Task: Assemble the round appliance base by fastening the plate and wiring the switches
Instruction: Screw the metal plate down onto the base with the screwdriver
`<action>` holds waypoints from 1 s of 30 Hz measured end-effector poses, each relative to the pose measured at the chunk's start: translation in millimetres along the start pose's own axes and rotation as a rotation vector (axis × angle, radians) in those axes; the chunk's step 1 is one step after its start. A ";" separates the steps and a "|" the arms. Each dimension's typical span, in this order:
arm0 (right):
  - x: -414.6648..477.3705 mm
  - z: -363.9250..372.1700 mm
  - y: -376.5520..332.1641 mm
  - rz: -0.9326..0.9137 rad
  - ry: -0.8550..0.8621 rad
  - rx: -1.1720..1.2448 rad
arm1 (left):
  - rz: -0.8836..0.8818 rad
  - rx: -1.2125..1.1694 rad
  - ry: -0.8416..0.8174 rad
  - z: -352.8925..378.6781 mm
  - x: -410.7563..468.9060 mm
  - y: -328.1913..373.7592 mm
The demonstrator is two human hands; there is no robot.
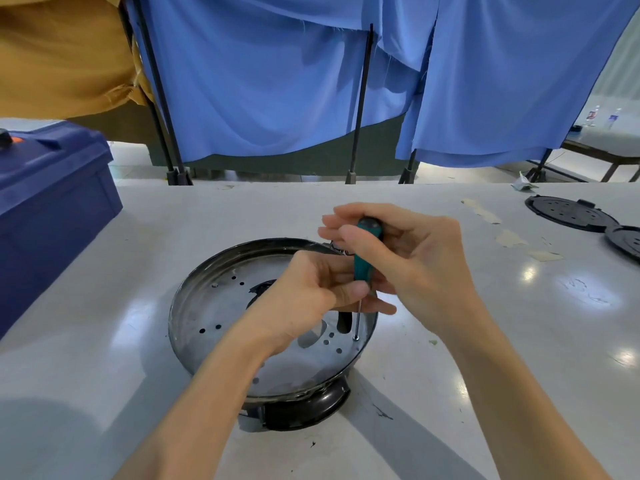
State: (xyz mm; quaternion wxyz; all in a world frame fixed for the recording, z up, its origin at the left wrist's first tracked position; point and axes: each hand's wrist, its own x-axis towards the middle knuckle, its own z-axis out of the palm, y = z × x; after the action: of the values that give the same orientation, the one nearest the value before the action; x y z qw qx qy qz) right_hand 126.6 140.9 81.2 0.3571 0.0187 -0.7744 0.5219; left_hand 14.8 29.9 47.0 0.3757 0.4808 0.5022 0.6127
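Note:
The round appliance base (221, 258) sits in the middle of the white table, a black shell holding a shiny metal plate (214, 303) with several small holes. A green-handled screwdriver (362, 265) stands nearly upright over the plate's right side. Its tip rests on a small screw (355, 338) near the rim. My right hand (408, 258) grips the top of the handle. My left hand (311, 292) pinches the lower handle and shaft. A few wires (341, 251) show at the far rim behind my fingers.
A dark blue plastic box (52, 202) stands at the left edge of the table (485, 341). Two black round covers (571, 213) lie at the far right. Strips of tape (512, 237) stick to the table near them. Blue cloth screens (277, 81) hang behind.

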 end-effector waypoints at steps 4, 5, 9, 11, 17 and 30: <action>3.6 14.2 2.5 -0.040 0.280 -0.305 | 0.024 0.026 0.147 1.9 4.3 -2.0; 4.8 14.8 2.2 -0.037 0.313 -0.365 | 0.017 0.021 0.136 1.9 5.4 -2.6; 4.0 1.1 -3.9 0.054 0.085 -0.075 | 0.000 0.041 0.049 0.2 3.4 -3.9; 2.8 -6.6 -4.9 0.039 -0.010 0.037 | -0.011 0.051 0.036 -2.2 1.7 -4.2; 1.9 14.2 -0.7 0.005 0.298 -0.227 | 0.005 0.037 0.108 4.1 1.0 0.0; 0.6 5.5 -10.6 0.024 0.286 -0.254 | 0.003 0.009 0.091 -4.8 5.6 -2.8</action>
State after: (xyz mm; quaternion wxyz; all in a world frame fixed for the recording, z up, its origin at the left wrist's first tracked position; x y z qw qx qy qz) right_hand 127.5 131.7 88.8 0.4570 -0.1102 -0.7756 0.4213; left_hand 8.7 34.6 45.3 0.3493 0.4547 0.5208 0.6324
